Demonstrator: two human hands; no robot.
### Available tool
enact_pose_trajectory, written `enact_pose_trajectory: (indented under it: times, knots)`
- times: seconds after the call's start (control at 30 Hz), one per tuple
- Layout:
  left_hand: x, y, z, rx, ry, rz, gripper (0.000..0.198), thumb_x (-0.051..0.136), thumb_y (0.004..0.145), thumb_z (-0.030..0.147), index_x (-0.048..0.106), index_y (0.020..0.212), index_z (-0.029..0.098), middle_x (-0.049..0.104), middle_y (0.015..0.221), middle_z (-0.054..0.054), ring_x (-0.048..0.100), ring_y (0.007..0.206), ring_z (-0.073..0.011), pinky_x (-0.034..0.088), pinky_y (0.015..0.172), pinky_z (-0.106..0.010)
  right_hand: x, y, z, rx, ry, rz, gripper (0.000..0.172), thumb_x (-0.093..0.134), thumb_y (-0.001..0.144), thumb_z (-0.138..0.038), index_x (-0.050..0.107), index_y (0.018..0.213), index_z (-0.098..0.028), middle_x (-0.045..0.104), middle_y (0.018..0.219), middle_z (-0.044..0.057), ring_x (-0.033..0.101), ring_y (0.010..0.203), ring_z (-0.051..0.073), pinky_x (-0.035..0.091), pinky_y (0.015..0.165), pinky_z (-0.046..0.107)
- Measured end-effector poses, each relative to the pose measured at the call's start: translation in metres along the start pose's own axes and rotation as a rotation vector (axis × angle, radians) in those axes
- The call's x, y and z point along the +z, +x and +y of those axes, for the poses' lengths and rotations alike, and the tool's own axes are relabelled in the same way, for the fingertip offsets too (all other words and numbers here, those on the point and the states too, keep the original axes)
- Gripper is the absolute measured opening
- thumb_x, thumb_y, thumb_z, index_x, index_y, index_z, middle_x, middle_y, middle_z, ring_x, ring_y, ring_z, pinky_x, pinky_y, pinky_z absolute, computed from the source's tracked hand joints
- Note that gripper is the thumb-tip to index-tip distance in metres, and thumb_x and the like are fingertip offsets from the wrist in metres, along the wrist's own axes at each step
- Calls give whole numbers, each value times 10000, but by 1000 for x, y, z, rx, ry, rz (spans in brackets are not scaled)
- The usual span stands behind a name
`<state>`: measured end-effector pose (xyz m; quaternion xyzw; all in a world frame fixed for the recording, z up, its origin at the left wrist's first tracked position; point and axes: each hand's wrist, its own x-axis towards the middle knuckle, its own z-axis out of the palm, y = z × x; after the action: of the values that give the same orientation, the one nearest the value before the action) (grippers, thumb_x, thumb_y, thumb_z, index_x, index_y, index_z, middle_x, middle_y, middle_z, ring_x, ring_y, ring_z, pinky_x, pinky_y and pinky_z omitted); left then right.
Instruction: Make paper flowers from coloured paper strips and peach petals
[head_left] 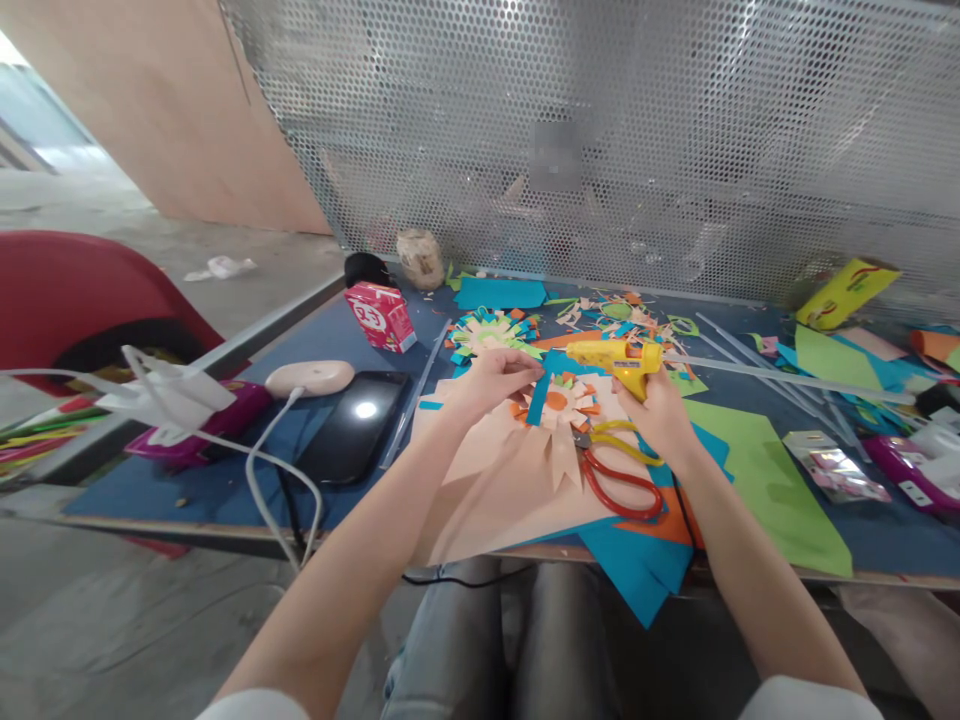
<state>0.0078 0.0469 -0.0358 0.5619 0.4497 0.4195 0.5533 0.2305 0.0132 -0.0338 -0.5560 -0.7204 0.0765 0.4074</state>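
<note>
Two forearms [367, 530] are reaching over the table [217, 503]. A blue paper strip [537, 402] is lying between both hands — the left hand [504, 380] is pinching it, nearly closed — the right hand [660, 408] is gripping a yellow glue gun [611, 355].

Glue gun [607, 354]: 1. Left of gun: phone [354, 425], 1; red box [381, 315], 1. Near gun: scissors [586, 440], 1 pair. Right of gun: yellow roll [847, 293], 1. Power strips [196, 450]: 2, flanking gun.

White sleeves [253, 705] are stopping short, leaving both forearms [360, 545] bare, and faded blue-grey jeans [452, 640] are showing below!
</note>
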Motion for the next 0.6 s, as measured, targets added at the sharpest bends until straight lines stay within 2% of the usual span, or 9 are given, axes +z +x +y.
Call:
enact_pose_trajectory:
  times: [0.3,0.6]
  knots:
    - [-1,-1,3,-8,-2,18,42,618,710,154,605,725,117,615,548,5,567,436,-78,478,432,-182,-1,1,0,2,-5,7,248,468,790,-360,517,956,-182,635,907,104,601,867,249,455,748,353]
    - [-2,-2,4,19,19,44,112,645,697,208,610,759,122,632,590,-5,574,448,-88,486,453,-201,-2,2,0,70,-4,-15,295,474,770,-374,515,966,-159,634,920,128,609,867,267,456,755,371]
